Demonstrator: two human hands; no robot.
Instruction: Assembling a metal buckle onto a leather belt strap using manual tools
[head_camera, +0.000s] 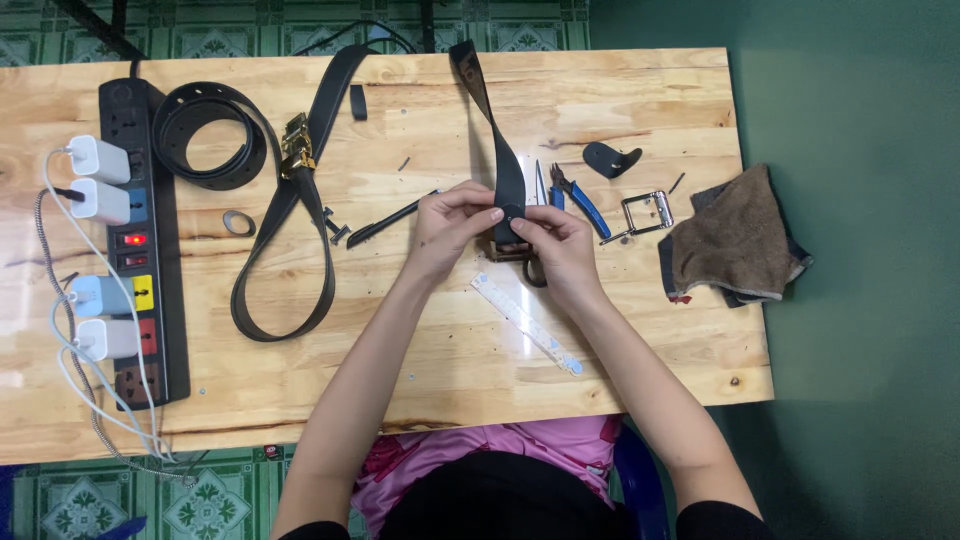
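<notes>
A black belt strap (487, 110) runs from the table's far edge down to the middle, where both my hands grip its near end. My left hand (447, 225) pinches the strap end from the left. My right hand (560, 245) holds it from the right, together with a brownish buckle (507, 250) just below the fingers. A clear plastic ruler (527, 322) lies on the wood right under my hands. Blue-handled pliers (580, 198) lie just beyond my right hand.
A second black belt with a gold buckle (296, 142) is coiled and looped at left. A black power strip (145, 240) with white chargers lies along the left edge. A silver buckle frame (647, 211), a black leather piece (607, 158) and a brown cloth (735, 240) sit at right.
</notes>
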